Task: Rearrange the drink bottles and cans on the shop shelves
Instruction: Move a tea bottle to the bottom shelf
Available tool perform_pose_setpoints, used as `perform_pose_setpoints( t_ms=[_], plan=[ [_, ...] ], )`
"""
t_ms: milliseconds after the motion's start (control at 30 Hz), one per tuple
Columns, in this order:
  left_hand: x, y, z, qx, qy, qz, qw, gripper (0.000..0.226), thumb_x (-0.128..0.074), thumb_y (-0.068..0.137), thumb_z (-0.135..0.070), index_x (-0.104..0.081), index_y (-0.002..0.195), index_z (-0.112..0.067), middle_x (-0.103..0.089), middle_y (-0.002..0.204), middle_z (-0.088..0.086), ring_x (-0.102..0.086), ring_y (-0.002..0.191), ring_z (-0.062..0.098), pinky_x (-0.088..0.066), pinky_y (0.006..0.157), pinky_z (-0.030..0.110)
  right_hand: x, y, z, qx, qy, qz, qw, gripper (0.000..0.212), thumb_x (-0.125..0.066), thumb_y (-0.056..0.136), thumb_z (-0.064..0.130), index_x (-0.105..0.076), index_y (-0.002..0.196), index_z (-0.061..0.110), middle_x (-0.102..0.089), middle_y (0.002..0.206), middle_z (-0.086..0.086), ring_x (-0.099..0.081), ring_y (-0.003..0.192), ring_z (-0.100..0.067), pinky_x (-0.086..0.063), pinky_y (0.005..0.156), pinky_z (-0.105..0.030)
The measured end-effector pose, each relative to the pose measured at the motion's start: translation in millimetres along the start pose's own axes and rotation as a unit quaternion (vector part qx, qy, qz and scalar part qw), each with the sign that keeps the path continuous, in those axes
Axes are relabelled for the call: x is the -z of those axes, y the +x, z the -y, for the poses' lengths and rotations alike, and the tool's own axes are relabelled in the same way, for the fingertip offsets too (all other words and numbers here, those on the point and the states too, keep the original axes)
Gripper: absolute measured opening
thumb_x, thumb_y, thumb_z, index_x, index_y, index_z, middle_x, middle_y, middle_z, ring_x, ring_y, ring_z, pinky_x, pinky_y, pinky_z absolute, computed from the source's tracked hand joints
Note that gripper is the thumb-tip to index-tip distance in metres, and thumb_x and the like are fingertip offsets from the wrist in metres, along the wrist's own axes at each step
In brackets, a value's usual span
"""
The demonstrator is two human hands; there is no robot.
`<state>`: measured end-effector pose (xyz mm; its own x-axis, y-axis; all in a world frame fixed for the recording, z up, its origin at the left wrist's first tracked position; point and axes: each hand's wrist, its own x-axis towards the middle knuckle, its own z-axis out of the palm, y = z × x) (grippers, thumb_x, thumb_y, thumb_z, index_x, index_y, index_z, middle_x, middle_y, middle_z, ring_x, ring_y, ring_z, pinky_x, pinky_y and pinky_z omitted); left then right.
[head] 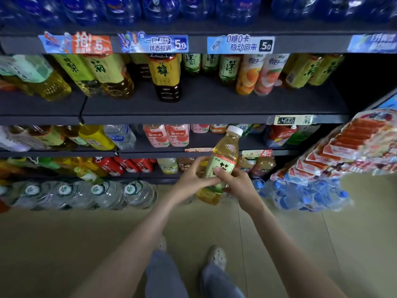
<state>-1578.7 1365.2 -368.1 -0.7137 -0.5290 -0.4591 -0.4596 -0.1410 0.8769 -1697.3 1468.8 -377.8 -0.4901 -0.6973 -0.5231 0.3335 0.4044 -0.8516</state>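
Below the dark middle shelf [214,108], clear plastic bottle of yellow tea [223,160], white cap up, tilted right; both grips closed on its label: left hand [191,179], right hand [238,181] equally near.

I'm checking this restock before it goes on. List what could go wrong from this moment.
The tea bottle is held tilted in mid-air by the left hand and right hand, mostly by fingertips; it might slip and drop to the floor. Setting it on the shelf could knock the lone dark bottle or its leaning neighbours.
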Motion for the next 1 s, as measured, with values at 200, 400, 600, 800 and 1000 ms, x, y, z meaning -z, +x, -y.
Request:
perform_pose_setpoints(
  t_ms=[200,400,600,800,1000],
  plan=[
    [3.5,-16.2,-5.4,0.021,-0.125,0.001,0.992,0.037,-0.056,0.092,-0.015,-0.049,0.128,-0.019,-0.064,0.116,0.006,-0.063,0.104,0.021,-0.051,0.079,0.030,1.3,-10.0,7.2,0.015,-0.024,0.057,0.998,0.030,-0.075,0.078,0.033,-0.069,0.102,0.015,-0.073,0.099,-0.005,-0.070,0.092,-0.022,-0.057,0.081,-0.041],
    [23.9,-35.9,-2.0,0.007,-0.135,-0.037,0.990,0.036,-0.061,0.090,-0.025,-0.052,0.124,-0.025,-0.063,0.119,0.001,-0.060,0.108,0.018,-0.049,0.079,0.026,-25.1,-20.4,20.2,0.042,-0.074,0.084,0.993,0.028,-0.075,0.078,0.033,-0.067,0.102,0.021,-0.074,0.095,0.004,-0.070,0.086,-0.009,-0.052,0.063,-0.017],
    [45.3,-38.5,-20.7,-0.037,-0.035,-0.024,0.998,0.056,-0.064,0.089,-0.024,-0.040,0.137,-0.038,-0.050,0.131,-0.011,-0.050,0.117,0.005,-0.046,0.097,0.029,-34.0,-19.8,28.2,0.091,-0.091,0.056,0.990,0.038,-0.077,0.077,0.025,-0.063,0.112,0.017,-0.071,0.099,0.004,-0.067,0.091,-0.008,-0.053,0.073,-0.021],
    [34.5,-17.9,-49.2,-0.129,0.126,-0.068,0.981,0.063,-0.055,0.094,-0.019,-0.024,0.147,-0.035,-0.041,0.147,-0.005,-0.036,0.135,0.012,-0.029,0.107,0.025,-22.1,-1.8,48.4,0.198,-0.124,-0.031,0.972,0.044,-0.083,0.069,0.019,-0.062,0.108,0.019,-0.071,0.097,0.009,-0.065,0.093,-0.007,-0.051,0.085,-0.030],
    [41.5,32.8,-81.7,-0.215,0.194,-0.166,0.943,0.058,-0.041,0.101,-0.024,-0.012,0.148,-0.040,-0.066,0.110,0.015,-0.062,0.082,0.019,-0.043,0.066,0.020,-25.3,49.2,98.7,0.278,-0.114,-0.083,0.950,0.047,-0.082,0.070,0.015,-0.059,0.110,0.020,-0.068,0.091,0.019,-0.063,0.083,0.004,-0.050,0.076,-0.018]
  ],
)
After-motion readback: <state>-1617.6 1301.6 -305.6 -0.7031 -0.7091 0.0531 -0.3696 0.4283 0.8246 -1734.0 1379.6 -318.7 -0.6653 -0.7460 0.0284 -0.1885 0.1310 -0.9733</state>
